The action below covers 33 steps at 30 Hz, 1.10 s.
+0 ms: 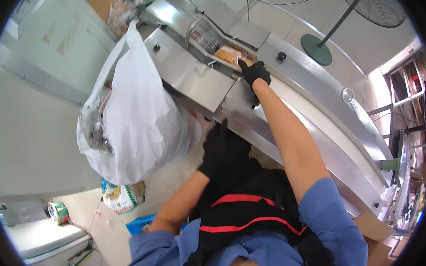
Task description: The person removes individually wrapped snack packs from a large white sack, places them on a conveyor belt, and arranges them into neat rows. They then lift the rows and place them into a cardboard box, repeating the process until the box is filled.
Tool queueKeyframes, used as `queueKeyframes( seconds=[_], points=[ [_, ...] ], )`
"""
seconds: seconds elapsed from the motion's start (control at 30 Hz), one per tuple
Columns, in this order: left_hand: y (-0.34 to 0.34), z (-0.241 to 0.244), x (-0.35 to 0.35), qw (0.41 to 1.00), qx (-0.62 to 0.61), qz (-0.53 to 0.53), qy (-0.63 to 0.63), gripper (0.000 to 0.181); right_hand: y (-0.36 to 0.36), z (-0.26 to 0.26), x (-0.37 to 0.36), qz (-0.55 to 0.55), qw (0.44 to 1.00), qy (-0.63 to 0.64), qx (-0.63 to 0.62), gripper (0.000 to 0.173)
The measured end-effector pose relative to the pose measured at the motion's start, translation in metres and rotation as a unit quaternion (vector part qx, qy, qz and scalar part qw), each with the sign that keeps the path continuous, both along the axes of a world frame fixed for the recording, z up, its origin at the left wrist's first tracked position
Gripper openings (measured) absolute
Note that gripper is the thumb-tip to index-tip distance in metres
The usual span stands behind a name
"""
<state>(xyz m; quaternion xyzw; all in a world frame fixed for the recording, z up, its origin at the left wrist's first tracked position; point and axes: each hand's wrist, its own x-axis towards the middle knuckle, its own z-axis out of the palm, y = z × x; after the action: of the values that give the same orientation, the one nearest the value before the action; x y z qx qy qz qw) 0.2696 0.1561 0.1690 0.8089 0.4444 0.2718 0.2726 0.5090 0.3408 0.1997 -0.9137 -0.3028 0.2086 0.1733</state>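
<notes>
My right hand [255, 73], in a black glove, reaches over a stainless steel packing machine [208, 85]. Its fingertips are at the near end of a packaged orange-brown food item [229, 54], which lies in the machine's channel beside a row of metal rings. Whether the fingers grip it cannot be told. My left hand [217, 147], also black-gloved, is low by the machine's near edge, in front of the black apron [246, 204]; its fingers point at the edge and nothing shows in it. From the channel a pale conveyor belt [307, 116] runs towards the lower right.
Left of the machine hangs a big white sack [138, 112] filled with plastic waste. A green-based standing fan [316, 50] is beyond the machine. Printed bags [118, 197] and a blue crate [140, 224] sit on the tiled floor. A cardboard box [374, 229] is at lower right.
</notes>
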Motion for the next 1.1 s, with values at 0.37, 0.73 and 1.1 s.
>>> queueKeyframes(
  seconds=[0.37,0.73,1.1],
  points=[
    [-0.01,-0.005,-0.005,1.0,-0.02,-0.002,0.005,0.083,0.099,-0.063,0.011,-0.062,0.983,0.163,0.061,0.097],
    [0.031,0.047,-0.075,0.868,-0.25,0.086,-0.42,0.073,-0.049,0.007,-0.016,0.236,0.873,0.07,0.421,0.053],
    [-0.104,0.092,-0.318,0.879,-0.448,0.121,0.112,0.057,-0.183,0.06,-0.158,0.486,0.785,0.294,0.248,0.071]
  ],
)
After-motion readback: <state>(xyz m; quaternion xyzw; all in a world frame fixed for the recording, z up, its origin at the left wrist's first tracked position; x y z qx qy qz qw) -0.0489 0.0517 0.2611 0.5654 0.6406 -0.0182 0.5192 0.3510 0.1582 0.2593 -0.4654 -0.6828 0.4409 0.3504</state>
